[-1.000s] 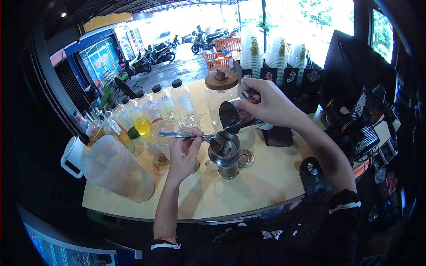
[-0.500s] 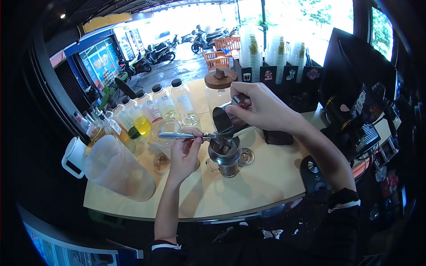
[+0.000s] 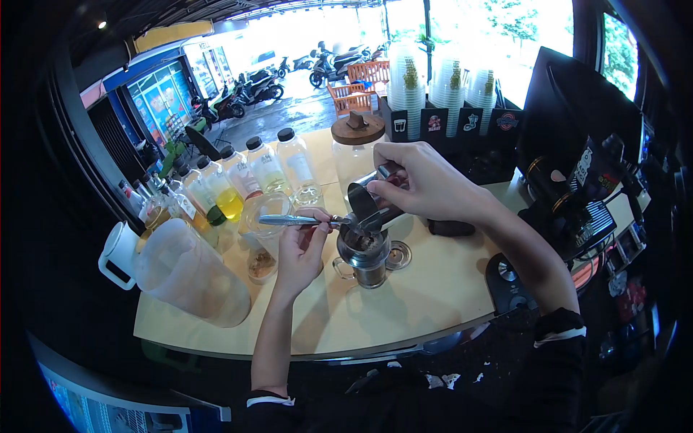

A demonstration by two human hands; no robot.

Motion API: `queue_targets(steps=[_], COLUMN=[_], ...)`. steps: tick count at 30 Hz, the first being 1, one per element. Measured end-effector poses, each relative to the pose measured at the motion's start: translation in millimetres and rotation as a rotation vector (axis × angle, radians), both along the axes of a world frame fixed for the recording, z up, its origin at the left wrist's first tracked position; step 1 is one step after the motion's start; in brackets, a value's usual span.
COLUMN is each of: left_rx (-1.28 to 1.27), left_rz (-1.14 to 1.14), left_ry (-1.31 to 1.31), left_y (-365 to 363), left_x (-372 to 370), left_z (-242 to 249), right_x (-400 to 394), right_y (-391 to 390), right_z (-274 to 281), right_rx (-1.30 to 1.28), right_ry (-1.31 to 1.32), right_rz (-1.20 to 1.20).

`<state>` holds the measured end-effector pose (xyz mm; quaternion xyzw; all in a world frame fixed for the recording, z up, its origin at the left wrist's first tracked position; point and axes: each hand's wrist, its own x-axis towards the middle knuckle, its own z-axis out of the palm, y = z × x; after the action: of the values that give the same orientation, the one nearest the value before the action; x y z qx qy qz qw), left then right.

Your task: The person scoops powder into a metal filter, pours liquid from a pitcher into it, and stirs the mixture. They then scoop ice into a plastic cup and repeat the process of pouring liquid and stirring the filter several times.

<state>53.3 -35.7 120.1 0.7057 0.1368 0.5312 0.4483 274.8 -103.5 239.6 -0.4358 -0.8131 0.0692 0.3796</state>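
My right hand [image 3: 429, 180] grips a metal pitcher [image 3: 363, 203] by its handle. The pitcher is tipped, its spout low over an open metal drip filter [image 3: 352, 256]. Dark, wet-looking grounds [image 3: 365, 242] show inside the filter, which sits on a clear glass mug [image 3: 343, 270]. Between the fingers of my left hand [image 3: 300, 256] is a spoon [image 3: 278, 219], its silver handle pointing left and its head at the pitcher's spout, above the filter. The spoon's head is partly hard to make out. A round metal lid [image 3: 399, 255] lies just right of the mug.
Several capped bottles [image 3: 263, 169] line the table's far left. A large cloudy plastic jug [image 3: 191, 270] and a clear container [image 3: 261, 216] stand left of my hands. Behind are a wooden-lidded jar [image 3: 359, 130] and stacked cups [image 3: 408, 86]. A black scale-like device [image 3: 509, 281] sits right.
The pitcher has tilted slightly further and dropped a little over the filter, along with my right hand. My left hand and the spoon stay almost still. The whole view has shifted slightly.
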Motion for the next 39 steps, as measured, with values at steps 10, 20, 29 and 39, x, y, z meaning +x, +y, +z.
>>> queue_targets(steps=[10, 20, 29, 39], left_rx=[-0.023, 0.009, 0.080, 0.067], left_rz=[-0.019, 0.076, 0.119, 0.127], left_ry=[-0.017, -0.052, -0.040, -0.023], left_y=[-5, -8, -14, -14], left_x=[-3, -19, -25, -27], left_z=[-1, 10, 16, 13], right_x=[-2, 1, -1, -12], right_y=[5, 24, 19, 22], right_z=[4, -10, -18, -18], right_rx=[0.010, 0.016, -0.043, 0.026], right_ry=[-0.022, 0.060, 0.060, -0.023], right_rz=[-0.040, -0.029, -0.002, -0.027])
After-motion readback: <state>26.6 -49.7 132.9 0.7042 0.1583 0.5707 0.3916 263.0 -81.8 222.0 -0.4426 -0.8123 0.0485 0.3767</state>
